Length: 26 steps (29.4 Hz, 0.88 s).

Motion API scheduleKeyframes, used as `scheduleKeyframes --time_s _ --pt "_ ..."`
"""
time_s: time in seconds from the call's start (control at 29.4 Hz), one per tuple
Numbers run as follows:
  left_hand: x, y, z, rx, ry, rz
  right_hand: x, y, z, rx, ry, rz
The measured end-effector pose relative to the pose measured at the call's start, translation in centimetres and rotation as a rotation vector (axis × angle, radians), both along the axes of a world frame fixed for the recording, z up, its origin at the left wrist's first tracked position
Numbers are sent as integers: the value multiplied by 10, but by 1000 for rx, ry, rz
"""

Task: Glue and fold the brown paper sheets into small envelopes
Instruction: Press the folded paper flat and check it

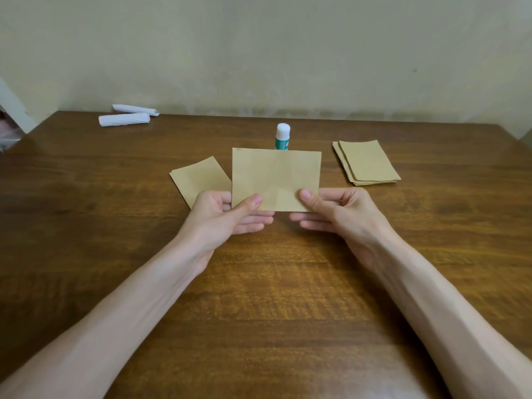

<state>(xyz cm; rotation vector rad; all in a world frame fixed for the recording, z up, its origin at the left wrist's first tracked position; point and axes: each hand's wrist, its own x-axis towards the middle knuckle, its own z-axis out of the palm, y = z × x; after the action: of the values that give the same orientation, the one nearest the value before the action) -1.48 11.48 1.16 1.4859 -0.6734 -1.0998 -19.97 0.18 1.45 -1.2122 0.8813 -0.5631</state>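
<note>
Dark brown wooden table (259, 298) with visible grain, pushed right up against a plain yellowish wall (259, 53). Way back on the left, two white folded paper bundles (124, 120) lying just beside each other near the far edge. Some blurry pale clutter (8, 122) off the table's left corner, can't tell what

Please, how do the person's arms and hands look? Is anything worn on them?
The left hand and the right hand are bare: no gloves, no visible rings. The left forearm and the right forearm show no sleeve, watch or bracelet. The thumbnails are short and unpainted.
</note>
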Motion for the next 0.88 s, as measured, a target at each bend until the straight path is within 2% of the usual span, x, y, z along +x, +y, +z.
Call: scheduleKeyframes --time_s 0.24,0.41,0.61,0.71,0.88 --pt "6 2 7 4 64 -130 -4 -4 1 -17 51 -54" --pt "7 2 6 -37 59 -111 0 -1 1 -12 -23 -27" --pt "-1 2 6 -61 87 -151 9 6 -8 -62 -3 1" --pt "-4 2 2 -59 53 -105 9 9 -8 -95 -5 11" --pt "-3 1 -5 -59 -44 19 6 8 -5 -25 12 61"
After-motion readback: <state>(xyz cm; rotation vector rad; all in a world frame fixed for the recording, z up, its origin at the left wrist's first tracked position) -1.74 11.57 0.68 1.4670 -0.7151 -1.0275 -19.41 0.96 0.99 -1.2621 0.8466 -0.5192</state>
